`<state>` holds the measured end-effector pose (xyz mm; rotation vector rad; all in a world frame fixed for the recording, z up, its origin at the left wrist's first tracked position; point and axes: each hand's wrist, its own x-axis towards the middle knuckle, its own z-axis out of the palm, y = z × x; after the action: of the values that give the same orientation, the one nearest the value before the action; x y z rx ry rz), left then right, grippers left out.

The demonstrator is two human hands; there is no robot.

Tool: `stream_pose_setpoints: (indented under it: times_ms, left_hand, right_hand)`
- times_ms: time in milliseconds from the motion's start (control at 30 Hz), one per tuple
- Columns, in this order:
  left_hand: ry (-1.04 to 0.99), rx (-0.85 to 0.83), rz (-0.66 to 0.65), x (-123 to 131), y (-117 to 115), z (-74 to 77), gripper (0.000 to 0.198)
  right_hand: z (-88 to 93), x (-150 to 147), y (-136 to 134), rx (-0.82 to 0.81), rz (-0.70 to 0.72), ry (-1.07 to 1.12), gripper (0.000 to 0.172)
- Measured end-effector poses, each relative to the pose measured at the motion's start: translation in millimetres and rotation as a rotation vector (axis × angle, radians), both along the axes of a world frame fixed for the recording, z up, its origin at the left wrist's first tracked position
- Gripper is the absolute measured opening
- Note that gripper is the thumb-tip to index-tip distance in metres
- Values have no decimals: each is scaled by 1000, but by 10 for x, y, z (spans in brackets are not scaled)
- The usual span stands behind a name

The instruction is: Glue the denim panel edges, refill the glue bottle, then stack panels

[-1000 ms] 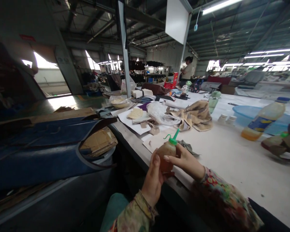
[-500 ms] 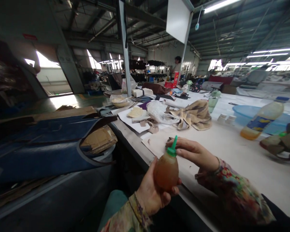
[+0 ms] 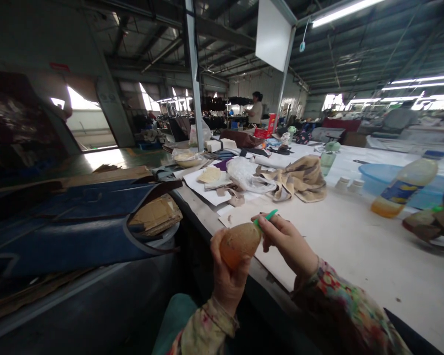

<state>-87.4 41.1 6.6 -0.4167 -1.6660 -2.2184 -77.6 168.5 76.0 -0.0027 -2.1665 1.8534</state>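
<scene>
A rounded squeeze bottle (image 3: pixel 240 241) of amber liquid is tilted to the right over the table's near edge. My left hand (image 3: pixel 227 276) is wrapped round its body from below. At the bottle's neck, my right hand (image 3: pixel 283 236) pinches the green nozzle cap (image 3: pixel 267 217) between thumb and fingers. Part of the cap is hidden by those fingers, and I cannot tell whether it is still seated on the neck. Beneath my right hand lies pale sheet material (image 3: pixel 318 222) on the worktable.
Beyond my hands are a brown cloth (image 3: pixel 303 177), a clear plastic bag (image 3: pixel 244 172) and scraps. To the right stand a tilted drink bottle (image 3: pixel 407 185), a blue basin (image 3: pixel 377 172) and small white bottles (image 3: pixel 348 185). Blue material (image 3: pixel 77 231) lies left. A person (image 3: pixel 256 108) stands far back.
The squeeze bottle has gone from upright to tilted right and moved slightly left and up. My right hand has closed on its green cap.
</scene>
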Motion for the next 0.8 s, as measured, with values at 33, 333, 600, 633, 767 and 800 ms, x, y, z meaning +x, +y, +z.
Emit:
stream_pose_setpoints:
  times_ms: [33,333,600,633,767,800]
  left_hand:
    - [14,9,-36,-1,-15,10,66]
    - [-1101,415,-892,-109,-171,456,58]
    - [632,-261,54,-165,-202,55,56]
    - [607,-237,25,-180,-207,61,58]
    - [-462,216,-509,-187,-199,279,60]
    - [-728,289,-666,-175,-193,341,61]
  right_hand:
    - [0,-1,8,-22,8,-6,47]
    - [47,146,136,487,99,394,21]
    - [-61,47,-166,-267,8,-45,45]
    - [-48,54,-157,-274,20,-44,45]
    - [-8,128,-22,123,37,180,32]
    - [-9,142,10,247,46,246,29]
